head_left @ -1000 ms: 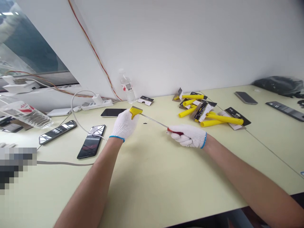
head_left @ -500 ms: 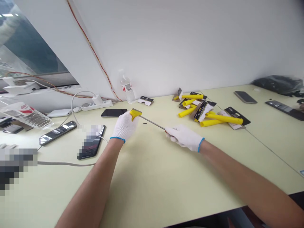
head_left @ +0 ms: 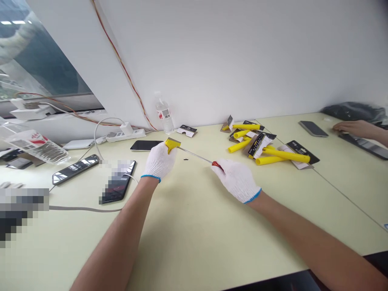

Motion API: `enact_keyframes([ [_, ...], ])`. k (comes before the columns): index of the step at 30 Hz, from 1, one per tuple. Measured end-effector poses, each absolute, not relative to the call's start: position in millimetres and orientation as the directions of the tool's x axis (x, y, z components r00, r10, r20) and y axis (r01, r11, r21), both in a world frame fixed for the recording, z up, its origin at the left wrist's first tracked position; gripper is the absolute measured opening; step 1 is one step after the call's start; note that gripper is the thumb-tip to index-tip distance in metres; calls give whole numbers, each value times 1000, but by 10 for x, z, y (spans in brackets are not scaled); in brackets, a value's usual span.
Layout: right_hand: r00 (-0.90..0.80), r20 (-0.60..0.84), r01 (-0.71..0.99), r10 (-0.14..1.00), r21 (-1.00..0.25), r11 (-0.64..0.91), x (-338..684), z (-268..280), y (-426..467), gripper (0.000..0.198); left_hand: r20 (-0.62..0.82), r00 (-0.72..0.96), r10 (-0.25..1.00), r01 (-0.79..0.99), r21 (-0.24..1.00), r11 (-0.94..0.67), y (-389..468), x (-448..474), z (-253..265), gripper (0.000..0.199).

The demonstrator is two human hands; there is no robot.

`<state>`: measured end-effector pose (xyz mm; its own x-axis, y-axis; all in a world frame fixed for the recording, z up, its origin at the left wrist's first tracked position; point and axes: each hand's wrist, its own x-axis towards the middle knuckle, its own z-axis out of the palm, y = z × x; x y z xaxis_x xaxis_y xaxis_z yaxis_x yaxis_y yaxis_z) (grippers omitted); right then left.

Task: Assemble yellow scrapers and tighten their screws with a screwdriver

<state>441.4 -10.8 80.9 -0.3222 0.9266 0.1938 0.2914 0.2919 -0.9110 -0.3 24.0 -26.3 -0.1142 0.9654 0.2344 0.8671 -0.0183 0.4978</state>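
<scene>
One gloved left hand, nearer the wearer than the standing bottle, has its fingers curled round a small yellow scraper, which is held up in front of that bottle. The right hand, right of the bottle and nearer the wearer, is wrapped round a screwdriver by its red handle; the shaft reaches to the scraper, but whether the tip sits in a screw is too small to tell. Doing this well probably calls for a shaft lined up with whatever it bears on, firm inward pressure and slow turns, with the left fingers clear of the tip and the scraper's grey edge, since a slip could hit that glove. As for writing, the bottle's label shows red and a dark square patch, no legible word. Far left of it, a lying bottle has red lettering, also unreadable. Right of the standing bottle, yellow tubes lie among black-and-white cards whose print is too fine to read.
</scene>
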Motion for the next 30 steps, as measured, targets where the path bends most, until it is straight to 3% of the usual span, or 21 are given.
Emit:
enact_keyframes([
  [4, -395, -44, 446, 917, -882, 151, 3623, 218, -265, 40, 232, -95, 968, 866, 499, -35, 237, 3, -277, 23],
  [6, -412, -93, 480, 906, -868, 129, 3094, -154, -340, 29, 226, -98, 969, 861, 507, -31, 243, 4, -288, 23],
  [9, -380, -99, 518, 920, -846, 123, 2734, -425, -356, 40, 234, -107, 966, 858, 513, -30, 258, 3, -306, 21],
  [18, -210, 14, 638, 978, -755, 148, 2726, -456, -340, 33, 247, -123, 961, 859, 511, -21, 256, 20, -307, 22],
  [20, -225, -162, 585, 961, -811, 0, 2696, -428, -324, 42, 241, -113, 964, 861, 507, -26, 245, 21, -280, 21],
  [22, -344, -425, 435, 837, -862, -259, 2704, -384, -297, 43, 235, -103, 967, 863, 504, -30, 234, 16, -257, 19],
  [24, -466, -527, 319, 711, -849, -420, 2740, -363, -268, 38, 227, -94, 969, 864, 502, -33, 228, 12, -248, 18],
  [25, -461, -507, 318, 729, -861, -398, 2760, -371, -256, 35, 225, -93, 970, 864, 502, -34, 227, 12, -249, 19],
  [27, -322, -327, 456, 889, -876, -157, 2786, -430, -241, 30, 229, -91, 969, 865, 500, -37, 228, 18, -252, 21],
  [28, -247, -171, 579, 954, -815, 4, 2790, -474, -239, 29, 234, -94, 968, 864, 503, -37, 229, 23, -253, 21],
  [30, -206, 123, 791, 971, -562, 240, 2784, -558, -243, 32, 235, -111, 966, 856, 516, -27, 231, 33, -249, 22],
])
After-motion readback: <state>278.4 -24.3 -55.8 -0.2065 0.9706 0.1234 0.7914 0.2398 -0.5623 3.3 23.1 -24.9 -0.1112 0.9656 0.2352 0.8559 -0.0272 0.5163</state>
